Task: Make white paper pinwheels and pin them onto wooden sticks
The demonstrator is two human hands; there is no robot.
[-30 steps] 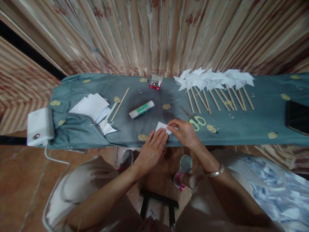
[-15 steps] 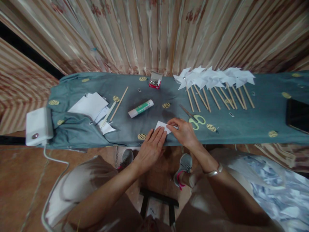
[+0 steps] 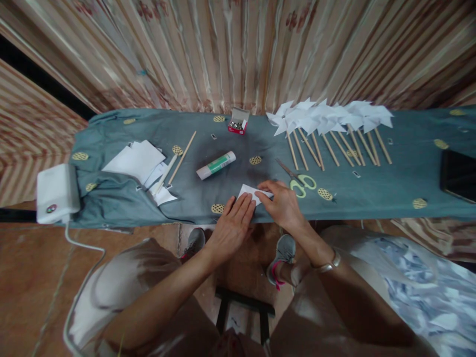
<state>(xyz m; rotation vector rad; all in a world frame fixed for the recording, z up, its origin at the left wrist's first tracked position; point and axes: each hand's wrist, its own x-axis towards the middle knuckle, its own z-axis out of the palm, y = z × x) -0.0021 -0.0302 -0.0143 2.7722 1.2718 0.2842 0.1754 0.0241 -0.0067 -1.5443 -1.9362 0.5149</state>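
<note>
A small folded white paper lies near the front edge of the cloth-covered table. My left hand rests flat on its lower left part, fingers stretched out. Thumb and fingers of my right hand pinch the paper's right corner. Just beyond my right hand are scissors with light green handles. A glue stick with a green label lies farther back to the left. Behind it stands an open red box of small metal pins.
Several white paper pinwheels on wooden sticks lie at the back right. White paper sheets and a loose stick are at left, beyond a white device with a cable. A dark phone-like object lies far right.
The whole view has shifted slightly. Both hands keep nearly the same places on the folded paper, and nothing else has visibly moved.
</note>
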